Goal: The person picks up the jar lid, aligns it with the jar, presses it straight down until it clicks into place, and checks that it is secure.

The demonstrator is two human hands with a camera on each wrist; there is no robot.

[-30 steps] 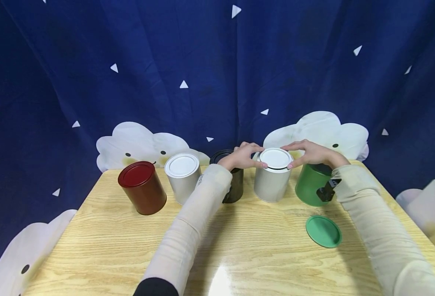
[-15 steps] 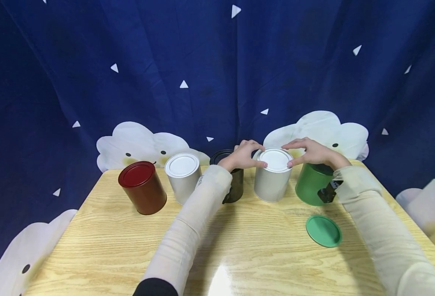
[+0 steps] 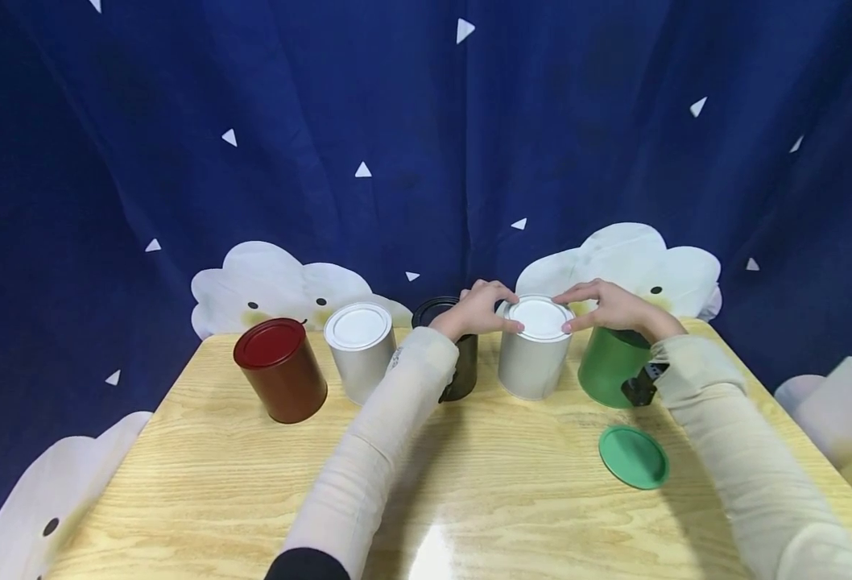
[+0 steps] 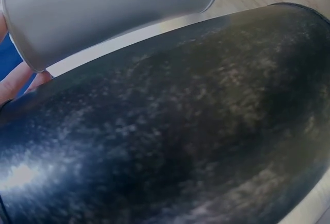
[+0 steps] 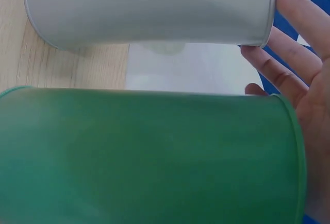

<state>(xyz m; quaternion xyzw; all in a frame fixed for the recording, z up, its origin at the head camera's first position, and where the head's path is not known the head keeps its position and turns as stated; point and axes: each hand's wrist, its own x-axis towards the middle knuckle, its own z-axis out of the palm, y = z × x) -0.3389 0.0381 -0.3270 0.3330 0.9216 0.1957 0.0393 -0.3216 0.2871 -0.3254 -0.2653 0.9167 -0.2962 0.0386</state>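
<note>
A white lid (image 3: 542, 316) sits level on top of a white can (image 3: 531, 372), between the two hands. My left hand (image 3: 478, 310) holds the lid's left edge, thumb in front and fingers behind. From the opposite side my right hand (image 3: 610, 308) grips it the same way. In the left wrist view, left fingers (image 4: 15, 82) show at the white can's top edge, past a black can (image 4: 170, 126). Right fingers (image 5: 289, 77) meet that can's rim in the right wrist view, with a green can (image 5: 144, 157) in front.
A loose green lid (image 3: 634, 457) lies on the wooden table (image 3: 513, 507) before the green can. Further left stand a dark red can (image 3: 286, 379) and another white can (image 3: 361, 364), both with lids on. A blue curtain (image 3: 411, 113) hangs behind the table's back edge.
The white lid has gone down onto its can; the dark gap under its front edge is gone. Both hands have stayed at its sides. The head view has tipped up slightly.
</note>
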